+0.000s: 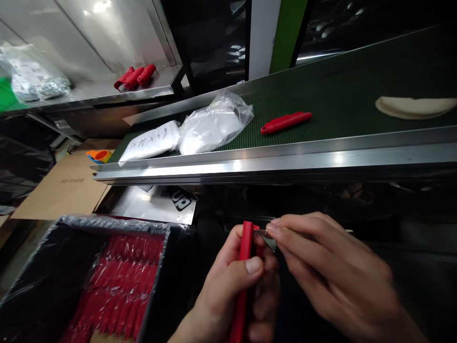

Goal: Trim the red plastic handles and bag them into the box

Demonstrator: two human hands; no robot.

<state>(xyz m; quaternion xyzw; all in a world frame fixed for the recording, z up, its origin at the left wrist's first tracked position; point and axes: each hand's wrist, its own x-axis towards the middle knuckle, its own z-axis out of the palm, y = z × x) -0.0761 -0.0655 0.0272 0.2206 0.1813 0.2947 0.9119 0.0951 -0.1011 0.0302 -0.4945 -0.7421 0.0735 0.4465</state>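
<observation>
A long red plastic part (246, 243) stands nearly upright in my left hand (232, 286), whose thumb and fingers are wrapped round it. Close by on the right, my right hand (328, 267) pinches a thin, small tool (263, 232) like a blade between thumb and fingertips. The tool's tip meets a little red projection near the top of the part. Fingers hide much of the tool and the part's lower side. Beyond both hands, another red part (286, 122) lies on the green conveyor belt (335, 105).
The metal conveyor edge (235, 164) runs across in front. White plastic bags (214, 125) and a pale curved piece (414, 107) lie on the belt. A lined box (166, 267) of red parts (124, 276) stands lower left. Red pieces (134, 77) rest on a metal shelf (107, 93).
</observation>
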